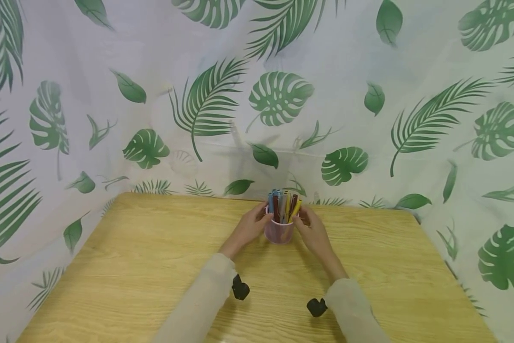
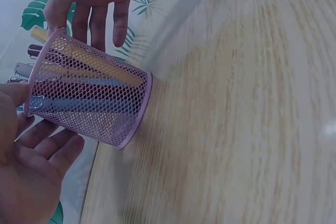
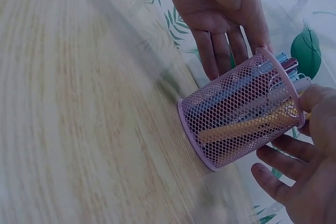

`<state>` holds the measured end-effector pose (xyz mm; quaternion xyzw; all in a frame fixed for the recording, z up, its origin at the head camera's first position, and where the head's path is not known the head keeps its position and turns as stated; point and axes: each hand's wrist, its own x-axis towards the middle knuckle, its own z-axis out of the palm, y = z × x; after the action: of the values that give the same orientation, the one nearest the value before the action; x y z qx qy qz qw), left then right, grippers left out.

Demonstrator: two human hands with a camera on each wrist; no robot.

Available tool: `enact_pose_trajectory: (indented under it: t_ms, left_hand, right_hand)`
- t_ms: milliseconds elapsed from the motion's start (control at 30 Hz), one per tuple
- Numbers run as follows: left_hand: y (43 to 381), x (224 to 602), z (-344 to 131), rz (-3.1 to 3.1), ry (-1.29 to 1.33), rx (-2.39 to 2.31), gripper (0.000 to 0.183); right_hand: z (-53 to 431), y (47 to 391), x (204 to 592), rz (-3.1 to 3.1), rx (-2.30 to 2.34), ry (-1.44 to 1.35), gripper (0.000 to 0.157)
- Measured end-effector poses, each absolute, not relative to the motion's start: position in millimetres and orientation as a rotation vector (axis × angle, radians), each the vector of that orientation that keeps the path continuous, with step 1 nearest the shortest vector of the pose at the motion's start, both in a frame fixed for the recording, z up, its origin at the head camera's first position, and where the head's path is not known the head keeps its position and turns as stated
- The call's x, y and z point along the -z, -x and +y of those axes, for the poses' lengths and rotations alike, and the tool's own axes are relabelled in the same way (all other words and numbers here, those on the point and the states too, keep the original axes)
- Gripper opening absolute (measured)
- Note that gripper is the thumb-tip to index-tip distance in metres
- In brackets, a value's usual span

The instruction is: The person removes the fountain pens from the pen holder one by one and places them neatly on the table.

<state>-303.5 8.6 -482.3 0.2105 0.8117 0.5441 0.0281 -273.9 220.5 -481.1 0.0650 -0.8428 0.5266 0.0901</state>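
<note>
A pink mesh pen holder (image 1: 278, 234) stands upright near the back edge of the table, filled with several pens (image 1: 286, 207) in blue, dark red, grey and yellow. My left hand (image 1: 250, 225) holds it from the left, the thumb at the rim and the fingers around the far side. From the right, my right hand (image 1: 316, 232) grips it the same way. In the left wrist view the mesh cup (image 2: 89, 87) shows the pens through its wall, its base at the wood surface. The right wrist view has the right-hand thumb (image 3: 317, 100) against the rim.
The light wooden table (image 1: 154, 276) ends just behind the pen holder. A white cloth (image 1: 291, 157) with green leaf prints hangs behind and along both sides. A black device (image 1: 240, 288) sits at the left wrist, another (image 1: 317, 307) at the right.
</note>
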Motion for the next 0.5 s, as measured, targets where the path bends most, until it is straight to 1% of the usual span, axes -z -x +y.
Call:
enact_pose_trajectory:
  t_ms: [100,500]
  left_hand:
    - [302,483,7,2.488,-0.656,-1.695,0.054]
    - [284,479,-4,2.423,-0.665,-1.691,0.055]
  right_hand:
    - [216,267,475,-2.518,-1.611,-0.172,0.041]
    - [212,253,484,-2.530,-1.620,-0.142,0.038]
